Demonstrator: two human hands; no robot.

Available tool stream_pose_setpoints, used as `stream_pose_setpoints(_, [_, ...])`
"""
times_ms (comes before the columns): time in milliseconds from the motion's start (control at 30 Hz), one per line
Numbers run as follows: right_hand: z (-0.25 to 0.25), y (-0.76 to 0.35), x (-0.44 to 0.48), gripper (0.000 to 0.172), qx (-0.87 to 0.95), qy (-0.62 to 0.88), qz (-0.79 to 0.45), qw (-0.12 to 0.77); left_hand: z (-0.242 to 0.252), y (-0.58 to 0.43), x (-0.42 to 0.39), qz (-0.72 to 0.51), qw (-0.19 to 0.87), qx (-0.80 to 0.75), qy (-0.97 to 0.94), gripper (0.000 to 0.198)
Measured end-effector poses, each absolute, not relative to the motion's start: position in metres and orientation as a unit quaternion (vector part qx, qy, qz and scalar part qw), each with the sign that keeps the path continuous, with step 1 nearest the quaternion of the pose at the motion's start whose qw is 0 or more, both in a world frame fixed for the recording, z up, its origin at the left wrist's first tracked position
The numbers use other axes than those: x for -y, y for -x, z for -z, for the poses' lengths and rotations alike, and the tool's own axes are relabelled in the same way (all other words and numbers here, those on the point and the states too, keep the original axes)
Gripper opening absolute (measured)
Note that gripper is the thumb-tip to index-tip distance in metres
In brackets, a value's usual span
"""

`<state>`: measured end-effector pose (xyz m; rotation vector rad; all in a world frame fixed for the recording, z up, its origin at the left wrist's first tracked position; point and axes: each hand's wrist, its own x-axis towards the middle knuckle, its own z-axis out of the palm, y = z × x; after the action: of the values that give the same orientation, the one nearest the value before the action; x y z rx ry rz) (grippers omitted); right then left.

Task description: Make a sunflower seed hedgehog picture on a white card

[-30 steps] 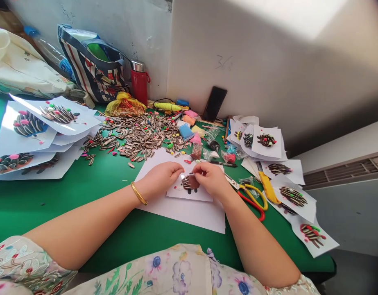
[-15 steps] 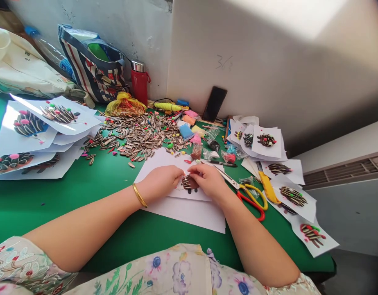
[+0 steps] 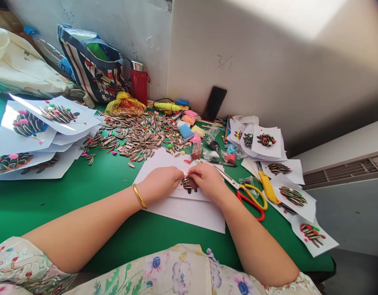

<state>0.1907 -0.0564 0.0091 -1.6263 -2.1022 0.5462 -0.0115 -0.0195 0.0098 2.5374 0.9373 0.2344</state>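
Observation:
Under my hands lies a white paper with a hedgehog figure on it, a brown clay body with sunflower seeds stuck into it and dark feet. My left hand is closed at the figure's left side, fingertips pinched against its upper edge. From the right, my right hand pinches thumb and forefinger together over the figure's top. What either set of fingertips holds is too small and hidden to make out. Another white sheet lies beneath. A heap of sunflower seeds spreads behind the paper.
Scissors and a yellow utility knife lie right of my right hand. Bagged clay and a pen sit behind it. Finished seed pictures are stacked left and right. A phone leans on the wall.
Both hands stay at the hedgehog figure with only a slight shift of the fingers. Nothing else has visibly moved.

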Motion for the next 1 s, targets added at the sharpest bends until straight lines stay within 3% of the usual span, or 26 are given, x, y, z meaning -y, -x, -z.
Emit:
stream_pose_setpoints(500, [-0.013, -0.186, 0.054, 0.021, 0.776, 0.592, -0.159, 0.148, -0.013, 0.011, 0.021, -0.039, 0.151, -0.322, -0.934, 0.028])
stream_pose_setpoints(833, [-0.008, -0.191, 0.058, 0.018, 0.786, 0.563, -0.148, 0.207, -0.010, 0.013, 0.019, -0.064, 0.165, -0.320, -0.931, 0.032])
stream_pose_setpoints(1000, [-0.010, -0.206, 0.060, 0.027, 0.750, 0.596, -0.139, 0.251, -0.007, 0.012, 0.018, -0.096, 0.215, -0.330, -0.914, 0.033])
